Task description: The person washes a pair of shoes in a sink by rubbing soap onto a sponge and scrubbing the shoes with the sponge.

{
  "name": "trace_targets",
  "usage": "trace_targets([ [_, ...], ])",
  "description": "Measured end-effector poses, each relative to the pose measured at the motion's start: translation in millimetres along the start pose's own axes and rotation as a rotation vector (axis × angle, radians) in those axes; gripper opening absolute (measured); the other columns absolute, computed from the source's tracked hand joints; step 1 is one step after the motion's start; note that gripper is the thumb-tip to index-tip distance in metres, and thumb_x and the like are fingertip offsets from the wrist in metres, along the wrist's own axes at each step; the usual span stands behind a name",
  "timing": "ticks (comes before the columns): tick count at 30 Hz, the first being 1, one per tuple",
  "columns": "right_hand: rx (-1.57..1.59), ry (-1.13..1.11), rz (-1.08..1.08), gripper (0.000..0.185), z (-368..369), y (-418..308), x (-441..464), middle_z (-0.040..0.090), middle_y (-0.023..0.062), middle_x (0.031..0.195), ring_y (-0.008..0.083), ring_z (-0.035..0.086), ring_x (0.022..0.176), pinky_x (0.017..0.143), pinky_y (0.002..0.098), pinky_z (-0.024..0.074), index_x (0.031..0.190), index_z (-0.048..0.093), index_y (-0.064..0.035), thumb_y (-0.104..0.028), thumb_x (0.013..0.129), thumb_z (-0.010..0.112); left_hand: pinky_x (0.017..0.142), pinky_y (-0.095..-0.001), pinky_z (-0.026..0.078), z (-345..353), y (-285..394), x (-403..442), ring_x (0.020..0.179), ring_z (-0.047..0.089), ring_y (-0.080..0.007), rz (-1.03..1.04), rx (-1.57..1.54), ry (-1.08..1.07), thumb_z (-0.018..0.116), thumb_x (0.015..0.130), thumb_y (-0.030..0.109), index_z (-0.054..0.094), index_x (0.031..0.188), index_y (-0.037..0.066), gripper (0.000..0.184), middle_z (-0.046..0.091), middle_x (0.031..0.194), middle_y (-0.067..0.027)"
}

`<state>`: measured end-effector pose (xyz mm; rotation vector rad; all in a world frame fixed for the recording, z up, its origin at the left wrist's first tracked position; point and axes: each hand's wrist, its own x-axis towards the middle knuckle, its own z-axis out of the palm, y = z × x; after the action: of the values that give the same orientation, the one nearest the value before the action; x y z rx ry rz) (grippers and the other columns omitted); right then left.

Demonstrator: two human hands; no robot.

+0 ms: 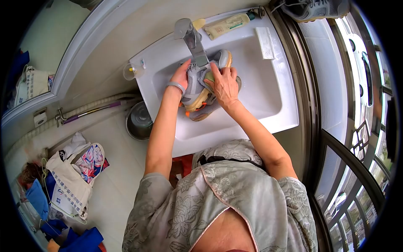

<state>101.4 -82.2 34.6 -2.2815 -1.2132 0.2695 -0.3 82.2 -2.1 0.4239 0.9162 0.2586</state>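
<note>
A grey sneaker [194, 86] with a tan sole is held tilted over the white sink [262, 88], below the faucet [195, 44]. My left hand [180, 76] grips its left side, fingers partly hidden behind it. My right hand [225, 87] is closed at the sneaker's right side, over a small greenish pad-like thing [208, 77] mostly covered by the fingers. A second grey sneaker [223, 56] lies in the basin, partly behind my hands. Orange bits [187, 113] show near the soles. Whether water runs from the faucet I cannot tell.
On the sink's back ledge lie a squeeze tube [228, 26] and a yellow soap-like piece [199, 23]; a white bar-shaped object [265, 43] rests at right. Another shoe [312, 9] sits on the windowsill. Left are a plastic cup [129, 72], a metal pot [140, 121] and a cloth bag [69, 185].
</note>
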Motion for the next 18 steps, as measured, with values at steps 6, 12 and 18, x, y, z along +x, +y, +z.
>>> trace_targets([
  [6,0.184,-0.150,0.171,0.046,-24,22,53,0.067,0.0184,0.087,0.0416,0.062,0.089,0.072,0.0484,0.0522,0.099,0.060,-0.0025,-0.046,0.086,0.070,0.101,-0.0413,0.049,-9,5,7,0.109,0.065,-0.0283,-0.055,-0.055,-0.127,0.056,0.100,0.030,0.060,0.121,-0.001,0.038,0.068,0.118,-0.0161],
  [12,0.088,0.153,0.140,0.042,15,3,46,0.058,0.0200,0.101,0.0435,0.060,0.084,0.070,0.0510,0.0497,0.099,0.052,-0.0030,-0.040,0.088,0.069,0.101,-0.0415,0.048,15,2,-2,0.106,0.064,-0.0277,-0.045,-0.084,-0.227,0.056,0.099,0.033,0.061,0.119,0.001,0.039,0.069,0.114,-0.0131],
  [18,0.428,0.010,0.080,0.045,27,-43,-11,0.054,0.0218,0.098,0.0448,0.059,0.083,0.069,0.0492,0.0497,0.101,0.046,-0.0017,-0.036,0.087,0.072,0.098,-0.0426,0.050,3,3,15,0.106,0.066,-0.0285,-0.101,0.020,-0.024,0.050,0.098,0.039,0.062,0.119,0.005,0.041,0.069,0.115,-0.0109],
])
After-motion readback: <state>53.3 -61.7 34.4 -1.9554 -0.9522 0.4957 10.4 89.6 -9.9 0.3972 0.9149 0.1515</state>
